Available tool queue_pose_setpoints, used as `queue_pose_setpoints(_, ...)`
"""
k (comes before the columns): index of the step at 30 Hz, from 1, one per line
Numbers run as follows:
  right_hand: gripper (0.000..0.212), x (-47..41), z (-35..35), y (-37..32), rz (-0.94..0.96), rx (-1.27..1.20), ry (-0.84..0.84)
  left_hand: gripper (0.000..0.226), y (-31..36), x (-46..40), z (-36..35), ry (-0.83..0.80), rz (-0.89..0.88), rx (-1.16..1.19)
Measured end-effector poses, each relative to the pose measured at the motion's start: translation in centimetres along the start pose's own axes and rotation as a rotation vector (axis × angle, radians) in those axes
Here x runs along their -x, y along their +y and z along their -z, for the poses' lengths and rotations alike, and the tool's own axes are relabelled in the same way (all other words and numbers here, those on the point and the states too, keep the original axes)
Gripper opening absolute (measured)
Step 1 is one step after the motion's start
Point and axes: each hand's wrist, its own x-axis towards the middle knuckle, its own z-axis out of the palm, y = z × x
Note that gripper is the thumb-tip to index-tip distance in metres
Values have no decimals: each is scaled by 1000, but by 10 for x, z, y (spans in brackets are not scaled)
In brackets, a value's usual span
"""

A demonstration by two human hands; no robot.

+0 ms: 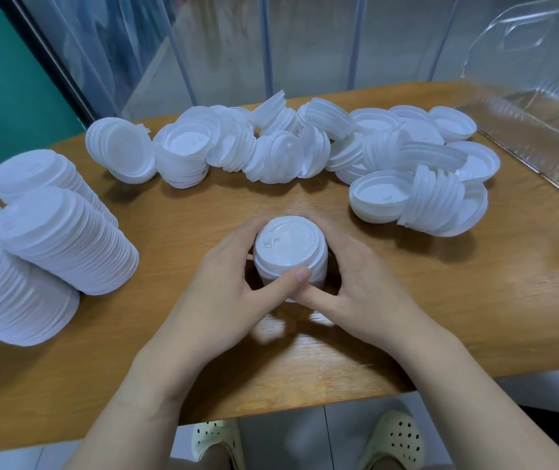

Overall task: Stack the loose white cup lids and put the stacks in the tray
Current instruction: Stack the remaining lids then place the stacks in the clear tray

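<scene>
Nearest to us, below the table edge, we see two pale perforated clogs (391, 439) on a light tiled floor. Both forearms reach up from the bottom of the view onto the wooden table (475, 300) and meet in the middle. Our left hand (234, 283) curls round the left side of a short stack of lids (288, 252), its thumb lying across the near side with the nail facing up. Our right hand (359, 279) wraps the right side of the same stack, its thumb pointing inward to meet the left thumb, so both hands are grasping the stack between them. The stack stands upright on the table in the centre, top lid facing us with its sip tab at the left. To the left, near the table edge, several tall finished stacks (64, 239) lean against each other, tilted toward the left. Further back, a long heap of loose lids (288, 150) runs across the table from left to right, some lying on their rims, some flat, some nested in small tilted clumps. At the far right sits a clear plastic tray (542, 130) with a raised transparent lid; we cannot tell whether it holds anything. Behind the table hang translucent plastic strips (237, 45), with a teal wall (0, 79) at the far left.
</scene>
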Motion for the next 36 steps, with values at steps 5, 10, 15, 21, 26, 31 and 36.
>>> queue_pose_setpoints(5, 70, 8, 18, 0, -15, -26, -31, 49, 6, 3, -5, -73, 30, 121)
queue_pose_setpoints(10, 77, 22, 39, 7, -55, 9, -8, 29, 6, -28, -4, -96, 42, 137)
queue_pose_setpoints(15, 82, 35, 56, 15, -96, 51, -10, 23, 9, -88, -14, -127, -91, -165)
queue_pose_setpoints(21, 94, 48, 73, 27, -99, 63, 4, 25, 30, -136, -46, -311, -266, -391)
queue_pose_setpoints(26, 108, 48, 77, 27, -104, 8, 13, 10, 36, -143, -58, -355, -323, -454)
queue_pose_setpoints(31, 94, 44, 71, 24, -82, -16, 14, 11, 41, -142, -48, -320, -294, -477)
queue_pose_setpoints(36, 83, 40, 66, 20, -69, -25, 30, 21, 44, -138, -30, -317, -255, -475)
